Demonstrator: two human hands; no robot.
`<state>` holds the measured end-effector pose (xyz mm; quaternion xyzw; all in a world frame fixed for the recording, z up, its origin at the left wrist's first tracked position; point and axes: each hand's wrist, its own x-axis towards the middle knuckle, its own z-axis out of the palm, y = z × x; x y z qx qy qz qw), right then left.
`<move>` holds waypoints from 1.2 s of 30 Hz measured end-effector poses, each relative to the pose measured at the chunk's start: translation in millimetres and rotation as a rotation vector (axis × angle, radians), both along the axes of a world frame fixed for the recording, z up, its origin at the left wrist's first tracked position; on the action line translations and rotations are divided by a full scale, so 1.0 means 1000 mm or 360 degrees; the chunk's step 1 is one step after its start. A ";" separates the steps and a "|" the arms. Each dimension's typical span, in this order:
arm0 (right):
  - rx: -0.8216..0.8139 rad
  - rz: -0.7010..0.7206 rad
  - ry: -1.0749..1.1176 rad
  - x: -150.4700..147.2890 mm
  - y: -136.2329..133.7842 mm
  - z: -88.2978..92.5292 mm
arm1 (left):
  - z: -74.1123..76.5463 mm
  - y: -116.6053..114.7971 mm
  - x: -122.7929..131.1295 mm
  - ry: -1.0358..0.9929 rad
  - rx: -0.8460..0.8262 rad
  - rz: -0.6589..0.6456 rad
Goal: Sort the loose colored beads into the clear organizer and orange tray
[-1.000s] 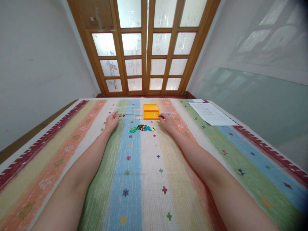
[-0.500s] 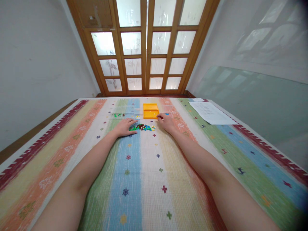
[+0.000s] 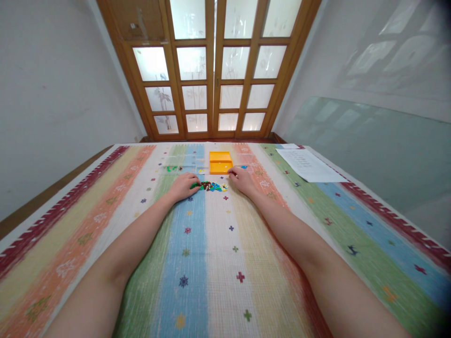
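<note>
A small pile of colourful little pieces (image 3: 212,186), green, brown, white, blue and yellow, lies on the striped tablecloth between my hands. At its left end, my left hand (image 3: 183,185) has its fingers drawn together over the green pieces; whatever lies between the fingertips is hidden. My right hand (image 3: 243,180) is closed in a pinch just below the right front corner of an orange tray (image 3: 220,167). What that pinch holds, if anything, is too small to make out. A few loose green pieces (image 3: 171,169) lie in a clear compartment beyond my left hand.
Clear plastic compartments (image 3: 188,159) flank the orange tray; a blue piece (image 3: 244,167) lies to its right. Printed paper sheets (image 3: 306,164) rest toward the table's right edge. Wooden glazed doors (image 3: 213,94) stand behind the table, and a glass panel (image 3: 369,150) leans at the right wall.
My left hand's fingers, spread beside the pile before, have closed over its green end. My right hand has shifted very slightly left and stays pinched.
</note>
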<state>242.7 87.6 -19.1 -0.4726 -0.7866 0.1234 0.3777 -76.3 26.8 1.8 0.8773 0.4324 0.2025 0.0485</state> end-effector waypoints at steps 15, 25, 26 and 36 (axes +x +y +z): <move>-0.0028 0.0004 -0.0026 0.000 0.001 -0.004 | -0.009 0.000 0.013 -0.0186 -0.0092 0.0112; -0.0034 0.0014 -0.0025 -0.001 -0.001 -0.002 | -0.009 0.001 0.012 -0.0180 -0.0079 0.0045; -0.0031 0.0018 -0.0028 -0.001 0.000 -0.003 | -0.009 0.001 0.012 -0.0187 -0.0082 0.0027; -0.0036 0.0037 -0.0041 0.000 0.003 -0.006 | -0.007 0.000 0.013 -0.0306 -0.0127 0.0017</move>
